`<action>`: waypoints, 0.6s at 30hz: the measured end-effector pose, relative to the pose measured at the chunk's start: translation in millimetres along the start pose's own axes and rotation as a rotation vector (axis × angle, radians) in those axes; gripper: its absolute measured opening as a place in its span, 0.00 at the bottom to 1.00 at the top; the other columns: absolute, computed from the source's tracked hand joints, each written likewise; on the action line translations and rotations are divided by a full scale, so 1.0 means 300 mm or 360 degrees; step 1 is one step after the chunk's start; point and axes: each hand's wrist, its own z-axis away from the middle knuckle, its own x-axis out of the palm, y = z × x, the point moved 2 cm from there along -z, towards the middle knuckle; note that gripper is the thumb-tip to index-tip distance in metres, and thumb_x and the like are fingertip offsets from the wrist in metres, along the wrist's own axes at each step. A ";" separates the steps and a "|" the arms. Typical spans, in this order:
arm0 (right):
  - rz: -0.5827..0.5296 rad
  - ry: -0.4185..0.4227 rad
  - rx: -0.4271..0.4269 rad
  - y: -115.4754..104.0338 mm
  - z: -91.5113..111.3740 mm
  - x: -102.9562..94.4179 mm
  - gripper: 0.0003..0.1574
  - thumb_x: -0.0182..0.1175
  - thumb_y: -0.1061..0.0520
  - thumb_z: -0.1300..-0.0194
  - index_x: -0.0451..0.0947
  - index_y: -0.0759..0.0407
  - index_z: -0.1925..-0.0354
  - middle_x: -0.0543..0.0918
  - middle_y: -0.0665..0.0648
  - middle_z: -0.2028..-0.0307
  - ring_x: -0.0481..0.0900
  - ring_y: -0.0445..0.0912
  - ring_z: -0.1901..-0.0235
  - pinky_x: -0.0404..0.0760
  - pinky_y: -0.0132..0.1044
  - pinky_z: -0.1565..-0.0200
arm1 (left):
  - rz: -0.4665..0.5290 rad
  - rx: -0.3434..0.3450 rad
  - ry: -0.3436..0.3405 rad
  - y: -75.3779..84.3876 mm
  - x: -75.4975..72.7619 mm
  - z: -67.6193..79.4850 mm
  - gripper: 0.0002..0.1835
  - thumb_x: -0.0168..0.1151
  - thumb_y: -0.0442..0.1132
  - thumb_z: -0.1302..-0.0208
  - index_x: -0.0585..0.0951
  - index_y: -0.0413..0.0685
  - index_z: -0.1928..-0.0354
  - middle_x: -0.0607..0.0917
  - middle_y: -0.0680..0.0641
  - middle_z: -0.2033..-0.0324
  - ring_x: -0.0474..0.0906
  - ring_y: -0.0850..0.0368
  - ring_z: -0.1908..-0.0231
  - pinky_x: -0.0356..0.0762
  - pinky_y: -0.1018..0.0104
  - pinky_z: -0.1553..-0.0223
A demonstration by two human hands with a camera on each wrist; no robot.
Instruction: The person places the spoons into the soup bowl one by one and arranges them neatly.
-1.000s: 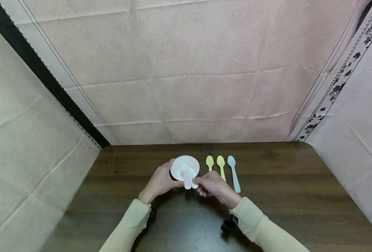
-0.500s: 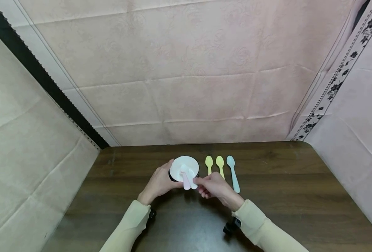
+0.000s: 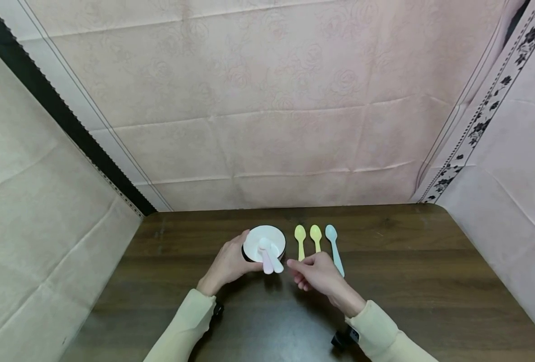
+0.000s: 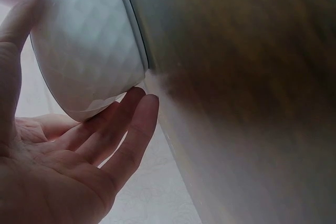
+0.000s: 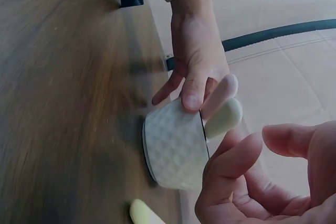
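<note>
My left hand grips a white bowl with a dark rim line. The left wrist view shows the bowl's quilted outer wall, with the thumb near its rim and the fingers around its side. Inside lean two spoons, a pink spoon and a pale spoon, their handles sticking out over the near rim. Just right of those handles, my right hand holds nothing. In the right wrist view its thumb and forefinger stand apart, the other fingers loosely bent.
Two yellow spoons and a light blue spoon lie in a row on the wooden table, right of the bowl. My right hand partly covers their handles. Pale cloth hangs behind the table and at both sides.
My right hand has let go of the pale spoon's handle and moved slightly right, toward me. The left hand still holds the bowl in place.
</note>
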 end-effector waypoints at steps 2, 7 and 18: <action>0.0034 0.0046 -0.0020 0.004 0.014 -0.012 0.23 0.70 0.49 0.25 0.88 0.66 0.71 0.83 0.53 0.80 0.80 0.41 0.79 0.81 0.33 0.71 | -0.0002 -0.0002 -0.0002 0.000 0.001 0.000 0.61 0.88 0.58 0.48 0.68 0.34 0.20 0.81 0.34 0.28 0.82 0.37 0.32 0.81 0.41 0.33; 0.0163 0.0180 -0.0059 0.012 0.046 -0.045 0.20 0.72 0.50 0.27 0.89 0.64 0.71 0.86 0.56 0.78 0.81 0.43 0.78 0.82 0.35 0.71 | -0.0008 -0.0014 -0.0013 0.000 0.000 0.001 0.62 0.87 0.59 0.48 0.67 0.34 0.19 0.79 0.33 0.26 0.80 0.35 0.29 0.80 0.40 0.31; 0.0310 0.0309 -0.0034 0.036 0.083 -0.112 0.18 0.72 0.49 0.28 0.90 0.61 0.69 0.85 0.53 0.80 0.82 0.43 0.78 0.77 0.35 0.72 | -0.0007 0.0005 -0.0005 -0.002 0.000 -0.002 0.61 0.88 0.59 0.49 0.68 0.34 0.20 0.80 0.34 0.27 0.81 0.37 0.31 0.80 0.40 0.31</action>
